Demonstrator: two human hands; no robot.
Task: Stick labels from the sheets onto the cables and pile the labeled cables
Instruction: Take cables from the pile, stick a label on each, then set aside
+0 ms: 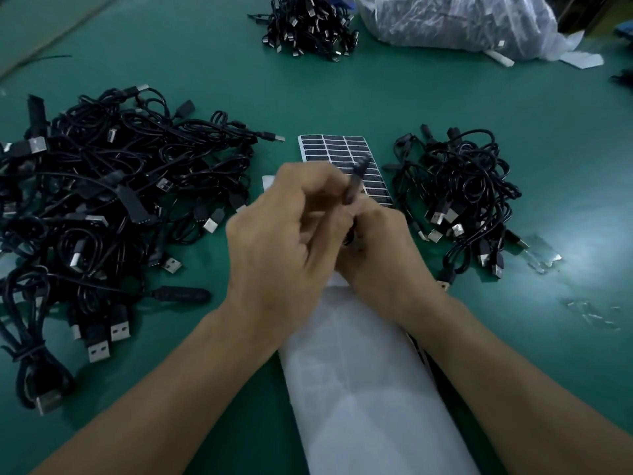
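Both hands meet over the middle of the green table. My left hand (284,234) and my right hand (380,248) together pinch one black cable (356,181) whose end sticks up and away between the fingertips; motion blur hides the fingertips and any label on it. Just beyond the hands lies a label sheet (339,149) with rows of dark labels, its near part covered by the hands. A big heap of black USB cables (102,200) lies to the left. A smaller pile of cables (459,193) lies to the right.
White backing sheets (359,389) lie under my forearms toward the near edge. At the far side sit another cable bundle (308,25) and a clear plastic bag (455,22) of cables. Bits of clear film (544,258) lie at the right.
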